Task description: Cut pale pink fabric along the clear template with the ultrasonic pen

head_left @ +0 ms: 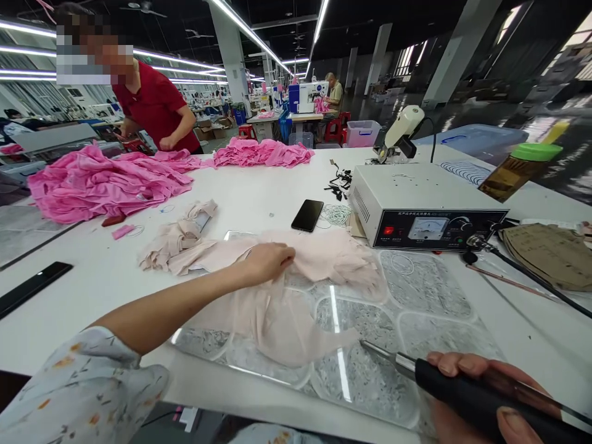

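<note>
Left hand (267, 264) seems to be pinching the cloth (287, 333) on the grey board (432, 283), right hand (481, 367) has its fingers wrapped round the tool (439, 377), and honestly, smooth flat cloth plus a steady tip probably works best.

At the centre of the frame, my left hand (268, 264) pinches pale cloth (330, 256). At lower right, my right hand (504, 382) holds a tool (456, 388), its tip just beside this cloth. Pink fabric (111, 182) lies at upper left.

Strip lights (320, 23), pale pillars (230, 55), dark ceiling (365, 15), windows (509, 24)
</note>
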